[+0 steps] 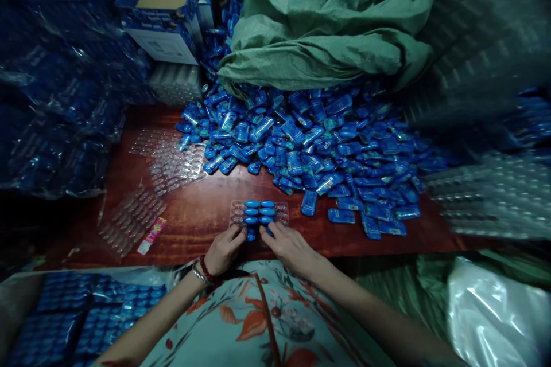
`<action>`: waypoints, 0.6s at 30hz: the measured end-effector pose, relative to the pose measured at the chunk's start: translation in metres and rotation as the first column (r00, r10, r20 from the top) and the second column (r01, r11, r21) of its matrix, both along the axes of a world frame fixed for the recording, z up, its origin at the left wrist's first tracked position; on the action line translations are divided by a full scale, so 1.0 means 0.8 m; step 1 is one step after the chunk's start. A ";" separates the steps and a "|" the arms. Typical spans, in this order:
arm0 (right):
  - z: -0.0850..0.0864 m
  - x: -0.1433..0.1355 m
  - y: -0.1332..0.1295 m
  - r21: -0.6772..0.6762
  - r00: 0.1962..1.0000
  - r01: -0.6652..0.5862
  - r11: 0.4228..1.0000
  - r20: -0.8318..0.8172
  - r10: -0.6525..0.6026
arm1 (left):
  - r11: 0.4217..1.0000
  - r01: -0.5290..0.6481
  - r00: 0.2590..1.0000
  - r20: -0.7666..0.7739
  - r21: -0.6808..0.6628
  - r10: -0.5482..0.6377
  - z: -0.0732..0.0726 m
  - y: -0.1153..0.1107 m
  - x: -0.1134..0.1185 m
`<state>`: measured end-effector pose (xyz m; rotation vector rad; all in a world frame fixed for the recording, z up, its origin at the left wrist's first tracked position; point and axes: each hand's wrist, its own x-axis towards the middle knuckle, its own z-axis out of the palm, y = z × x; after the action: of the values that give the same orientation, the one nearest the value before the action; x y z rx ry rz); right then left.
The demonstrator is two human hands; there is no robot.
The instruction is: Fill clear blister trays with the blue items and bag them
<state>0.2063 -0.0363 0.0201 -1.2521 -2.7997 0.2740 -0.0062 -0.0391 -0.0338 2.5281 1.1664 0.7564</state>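
Observation:
A clear plastic tray [282, 210] with moulded oval hollows lies flat near the table's front edge, right before me. Shiny blue wrapped pieces [259, 212] fill its two middle columns in the far rows, while the outer hollows look bare. My left hand [224, 249], with a red bead bracelet and a silver bangle at the wrist, pinches a small blue wrapped piece [250, 234] at the tray's near side. Opposite it, the fingers of my right hand [289, 245] close on another blue wrapped piece [270, 231]. Fingers and thumbs partly cover the tray's near rows.
A big heap of blue wrapped pieces [297, 143] spreads across the table under a green sack [331, 28]. Clear trays [176, 163] lie left, by a pink label strip [151, 235]. Tray stacks [495, 195] stand right; a cardboard box [161, 23] sits back left. Filled trays [99, 309] lie below left.

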 end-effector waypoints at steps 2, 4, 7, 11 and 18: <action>0.000 -0.003 0.001 0.028 1.000 -0.007 1.000 0.017 0.007 | 0.999 0.024 0.998 -0.058 -0.028 -0.026 0.006 0.006 0.006; -0.002 -0.007 0.004 0.064 0.998 -0.033 0.997 0.048 0.030 | 0.995 0.017 0.990 -0.140 -0.101 -0.031 0.013 0.013 0.013; -0.005 -0.012 0.011 0.118 0.993 -0.067 0.991 0.105 0.054 | 0.982 -0.030 0.967 -0.252 -0.188 -0.019 0.016 0.018 0.021; -0.009 -0.010 0.010 0.187 0.990 0.021 0.982 0.132 -0.046 | 0.982 -0.043 0.993 -0.119 -0.182 0.021 0.006 0.012 0.011; -0.020 0.008 -0.012 0.160 0.911 0.390 0.907 -0.210 -0.355 | 0.891 -0.377 0.888 0.175 -0.254 0.426 0.012 0.081 -0.019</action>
<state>0.2129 -0.0462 0.0040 -1.5879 -2.3096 0.0735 -0.0213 0.0257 -0.0240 1.9839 1.6174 0.9280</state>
